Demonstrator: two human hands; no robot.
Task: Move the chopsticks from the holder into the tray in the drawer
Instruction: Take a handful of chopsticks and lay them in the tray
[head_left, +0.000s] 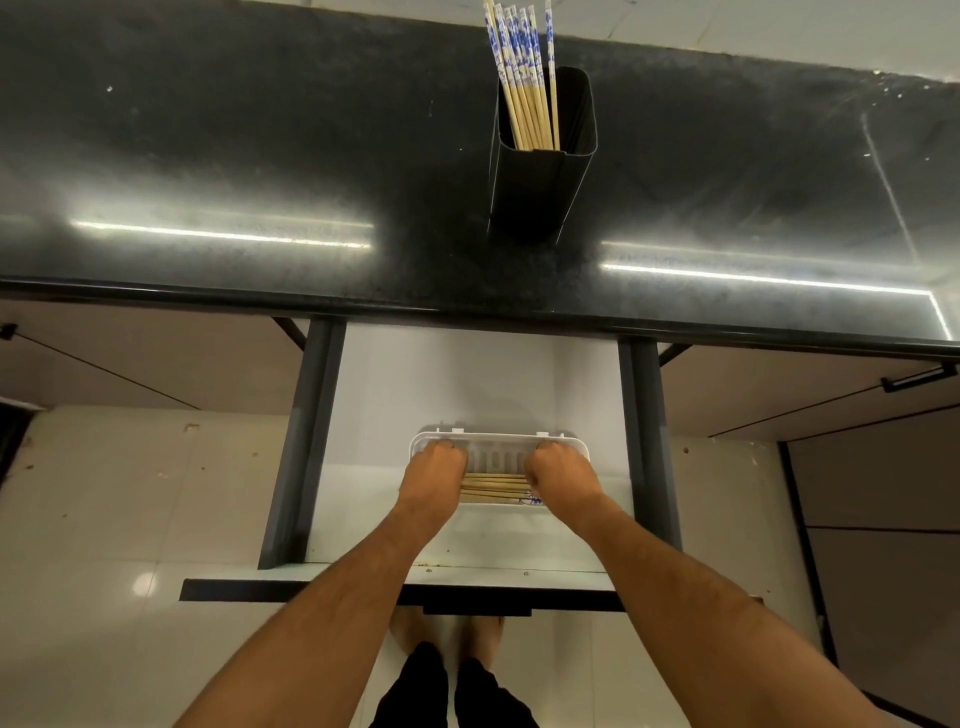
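Note:
A black rectangular holder stands on the dark countertop with several blue-and-white patterned chopsticks upright in it. Below, the drawer is pulled out. A white slotted tray lies in it, with several chopsticks lying crosswise inside. My left hand is curled over the left ends of those chopsticks. At their right ends my right hand is curled the same way. The fingertips are hidden under the knuckles.
The drawer has dark side rails and a dark front panel close to my legs. Cabinet doors flank the drawer on both sides. A pale tiled floor lies below. The countertop edge overhangs the drawer's back.

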